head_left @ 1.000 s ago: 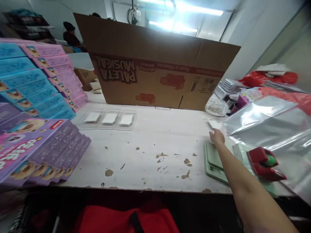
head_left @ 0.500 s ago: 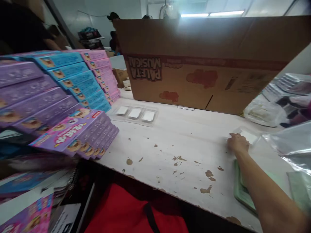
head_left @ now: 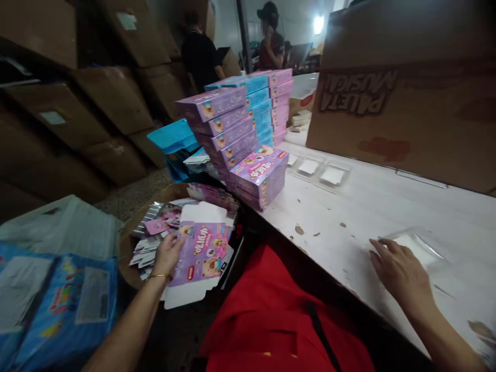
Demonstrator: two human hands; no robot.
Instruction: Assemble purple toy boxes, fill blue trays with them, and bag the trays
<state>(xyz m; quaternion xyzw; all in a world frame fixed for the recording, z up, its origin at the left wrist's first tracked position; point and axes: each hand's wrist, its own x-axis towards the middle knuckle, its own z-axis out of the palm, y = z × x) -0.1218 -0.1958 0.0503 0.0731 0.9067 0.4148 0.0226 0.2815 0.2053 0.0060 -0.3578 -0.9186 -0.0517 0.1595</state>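
Observation:
My left hand (head_left: 168, 254) pinches the left edge of a purple printed carton (head_left: 203, 245), unfolded with its white flaps out. The carton lies over a round bin (head_left: 127, 253) of other cartons and small packets. On the white table, my right hand (head_left: 401, 271) is at the left edge of a clear plastic tray (head_left: 436, 253) with a white insert. Its thumb and fingers are bent at the rim, partly hiding the tray. Farther back sit three similar clear trays (head_left: 332, 174) in a row, with white inserts.
Purple boxes (head_left: 267, 170) are stacked on the table's left edge, with blue and pink boxes behind. A large brown carton (head_left: 426, 119) stands at the back. Blue bags (head_left: 85, 294) lie at lower left. Two people (head_left: 199, 57) are beyond the stacks.
The view has swung left and down. My left hand has come into view with the purple carton. My right hand has brought the clear tray closer to the row of three.

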